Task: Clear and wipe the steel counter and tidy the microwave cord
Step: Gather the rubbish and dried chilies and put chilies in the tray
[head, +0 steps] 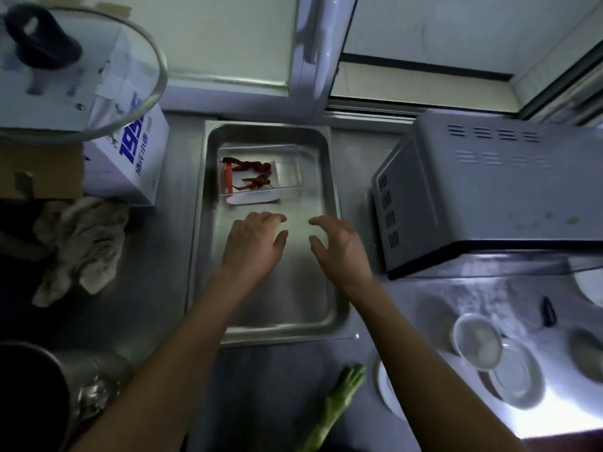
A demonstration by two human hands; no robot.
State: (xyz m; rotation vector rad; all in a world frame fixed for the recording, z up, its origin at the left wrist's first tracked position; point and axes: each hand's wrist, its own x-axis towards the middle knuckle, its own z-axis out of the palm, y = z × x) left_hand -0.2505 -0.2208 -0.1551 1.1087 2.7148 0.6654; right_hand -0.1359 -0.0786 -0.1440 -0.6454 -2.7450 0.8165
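A deep steel tray sits on the steel counter in the middle of the view. Inside its far end lies a clear plastic box with dried red chillies on white paper. My left hand and my right hand hover side by side over the tray's bare bottom, fingers loosely spread, holding nothing. A crumpled grey rag lies on the counter to the left. The grey microwave stands at the right; its cord is not in view.
A white carton with blue print and a glass lid stand at the back left. A dark pot is at the front left. A green vegetable lies near the front edge. Plates and a small bowl sit at the right.
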